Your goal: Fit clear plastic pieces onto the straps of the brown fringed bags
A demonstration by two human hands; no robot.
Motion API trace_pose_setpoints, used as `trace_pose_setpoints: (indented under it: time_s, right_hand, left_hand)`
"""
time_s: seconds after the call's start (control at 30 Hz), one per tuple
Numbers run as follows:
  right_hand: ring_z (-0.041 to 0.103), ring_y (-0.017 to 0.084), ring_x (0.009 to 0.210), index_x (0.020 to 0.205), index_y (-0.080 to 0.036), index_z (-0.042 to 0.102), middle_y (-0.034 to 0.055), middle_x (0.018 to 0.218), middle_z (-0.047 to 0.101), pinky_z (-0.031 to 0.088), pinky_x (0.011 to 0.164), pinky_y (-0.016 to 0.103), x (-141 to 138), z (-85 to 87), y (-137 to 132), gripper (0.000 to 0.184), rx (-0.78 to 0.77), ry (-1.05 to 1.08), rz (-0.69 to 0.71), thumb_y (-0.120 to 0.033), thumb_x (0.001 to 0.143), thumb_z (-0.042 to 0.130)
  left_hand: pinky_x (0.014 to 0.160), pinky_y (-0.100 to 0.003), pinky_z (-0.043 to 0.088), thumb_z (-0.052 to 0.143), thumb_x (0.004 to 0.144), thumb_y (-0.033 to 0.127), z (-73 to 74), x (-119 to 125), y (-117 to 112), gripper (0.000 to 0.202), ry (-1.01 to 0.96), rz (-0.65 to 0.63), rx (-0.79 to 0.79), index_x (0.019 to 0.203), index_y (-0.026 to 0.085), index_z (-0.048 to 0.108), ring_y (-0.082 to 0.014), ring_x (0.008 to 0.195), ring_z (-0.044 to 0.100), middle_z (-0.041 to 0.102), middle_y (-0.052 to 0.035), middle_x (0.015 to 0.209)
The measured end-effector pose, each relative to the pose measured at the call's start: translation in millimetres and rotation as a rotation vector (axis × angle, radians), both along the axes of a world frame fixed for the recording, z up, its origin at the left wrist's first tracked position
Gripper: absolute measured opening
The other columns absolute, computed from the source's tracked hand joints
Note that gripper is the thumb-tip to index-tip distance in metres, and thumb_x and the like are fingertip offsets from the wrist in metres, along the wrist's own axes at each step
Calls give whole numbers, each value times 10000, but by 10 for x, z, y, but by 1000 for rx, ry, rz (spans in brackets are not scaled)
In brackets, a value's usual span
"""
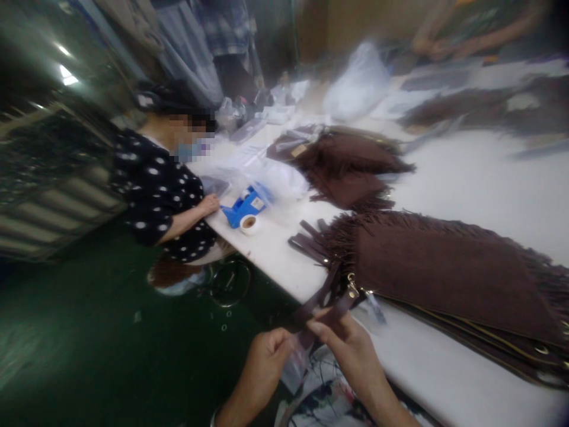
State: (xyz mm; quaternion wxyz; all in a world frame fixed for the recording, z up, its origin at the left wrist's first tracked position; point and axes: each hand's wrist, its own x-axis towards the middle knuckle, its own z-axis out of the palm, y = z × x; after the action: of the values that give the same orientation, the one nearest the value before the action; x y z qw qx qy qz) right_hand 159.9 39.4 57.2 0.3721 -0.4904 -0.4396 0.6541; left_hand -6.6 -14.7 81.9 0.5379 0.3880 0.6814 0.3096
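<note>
At the near edge of the white tabletop (466, 184) both hands are busy with the dark brown strap (326, 302) that hangs off a fringed brown suede bag (444, 279), the top one of a flat stack lying at the right. The left hand (267, 356) has its grip pinched shut on the strap's lower end, with a bit of clear plastic film (296, 362) caught in the same pinch; the right hand (351, 344) is clenched on the strap slightly higher, fingers pointing toward the brass ring (352, 289) that joins the strap to the bag. By the look of it the step in hand is dressing the strap in its protective film, though the blur makes it hard to tell whether the film goes on or comes off. The next move would call for keeping the strap taut between the two hands and steady, fine finger work along it. Farther along the tabletop another fringed bag (351, 169) lies apart, and a seated co-worker (164, 196) rests a hand beside a blue tape dispenser (245, 206)
</note>
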Motion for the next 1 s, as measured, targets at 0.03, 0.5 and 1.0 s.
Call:
trace_pose_setpoints:
  time_s: [0.03, 0.5, 1.0]
  right_hand:
    - [626, 215, 799, 902, -195, 671, 34, 876, 709, 460, 680, 282, 6, 2, 2, 270, 3, -7, -1, -423, 762, 705]
    - [640, 229, 773, 836, -171, 655, 38, 806, 698, 487, 697, 323, 63, -49, 117, 306, -105, 153, -48, -422, 693, 755]
    - [644, 217, 690, 854, -162, 657, 45, 783, 702, 501, 613, 315, 41, -69, 100, 322, -153, 175, -82, -428, 700, 755]
  left_hand:
    - [551, -224, 369, 571, 857, 393, 5, 18, 3, 321, 33, -11, 22, 712, 124, 670, -143, 593, 551, 638, -15, 631]
    - [657, -266, 451, 597, 844, 356, -86, 211, -6, 291, -140, 43, 34, 989, 128, 706, -190, 697, 619, 715, -48, 770]
    - [690, -292, 488, 481, 910, 441, -113, 358, 25, 369, 38, 27, 123, 1079, 155, 640, -214, 735, 655, 719, -77, 827]
